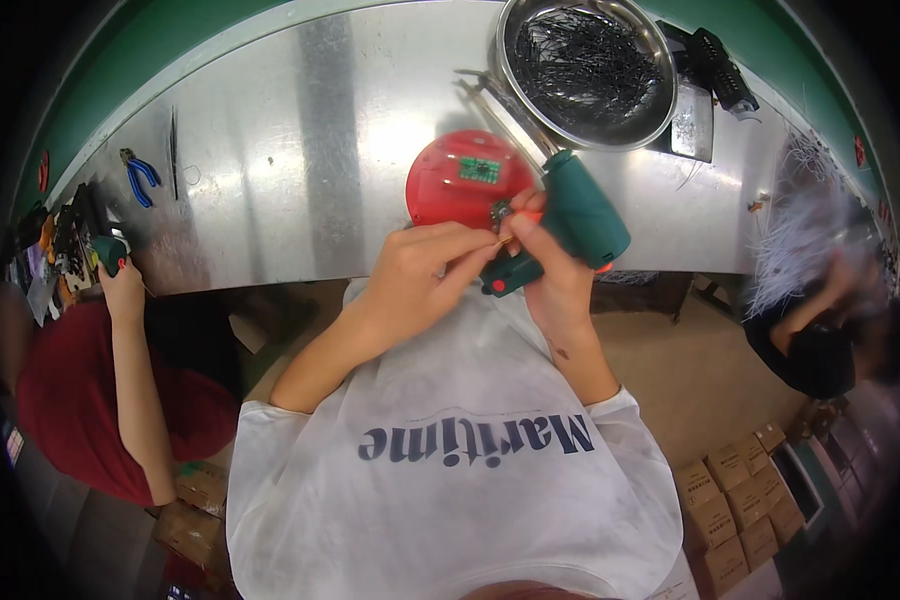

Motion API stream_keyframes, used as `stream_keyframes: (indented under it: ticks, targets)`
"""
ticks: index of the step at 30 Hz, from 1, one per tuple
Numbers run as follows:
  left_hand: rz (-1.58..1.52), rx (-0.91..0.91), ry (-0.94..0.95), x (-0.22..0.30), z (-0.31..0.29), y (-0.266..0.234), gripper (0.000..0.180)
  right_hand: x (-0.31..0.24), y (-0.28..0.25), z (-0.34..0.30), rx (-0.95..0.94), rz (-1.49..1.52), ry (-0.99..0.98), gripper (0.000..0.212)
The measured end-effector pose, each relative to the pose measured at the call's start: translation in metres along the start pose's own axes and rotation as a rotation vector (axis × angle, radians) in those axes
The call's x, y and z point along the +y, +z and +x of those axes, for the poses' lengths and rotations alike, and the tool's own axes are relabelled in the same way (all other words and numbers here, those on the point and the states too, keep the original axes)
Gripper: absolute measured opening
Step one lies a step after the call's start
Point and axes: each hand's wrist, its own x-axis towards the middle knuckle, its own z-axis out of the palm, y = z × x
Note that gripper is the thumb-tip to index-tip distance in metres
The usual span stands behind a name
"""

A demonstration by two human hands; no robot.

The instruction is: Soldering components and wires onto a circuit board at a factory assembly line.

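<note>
My right hand [560, 275] is closed around a dark green, pistol-shaped tool housing [585, 215] with a red button. Small bits with a circuit-board look [500, 211] show at its fingertips. My left hand [420, 270] meets it with thumb and forefinger pinched on a thin yellowish piece [505, 240], too small to make out. Just beyond both hands lies a round red tray [435, 185], with a green circuit board [479, 170] on it. A long metal strip [510, 120] runs from the housing toward the bowl; whether they are joined I cannot tell.
A steel bowl [667, 100] of short black wires stands at the far right, beside a black device [722, 72]. Blue-handled pliers [140, 180] lie left on the metal table [270, 200]. A co-worker's hand [122, 290] holds a green tool; white wires [795, 240] are piled right.
</note>
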Motion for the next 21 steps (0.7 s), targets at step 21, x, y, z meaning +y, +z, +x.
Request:
stream_keyframes:
  ticks: [21]
  targets:
    - [0.172,0.319,-0.047,0.0,-0.004,0.017,0.017,0.002,-0.014,-0.003,0.034,0.023,-0.085,0.019]
